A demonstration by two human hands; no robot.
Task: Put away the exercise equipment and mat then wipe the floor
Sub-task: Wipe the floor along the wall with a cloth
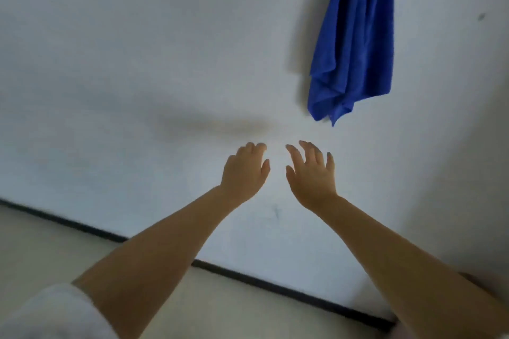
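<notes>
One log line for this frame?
phase: reaching for cloth | left hand: open, empty | right hand: open, empty | blue cloth: hanging on wall, untouched

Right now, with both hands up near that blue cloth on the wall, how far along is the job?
No equipment or mat is in view, so whether they are put away cannot be told. In hand: nothing yet. The left hand and right hand are raised, empty and open, just below the blue cloth hanging on the wall, not touching it. Left: take the cloth down and wipe the floor.
</notes>
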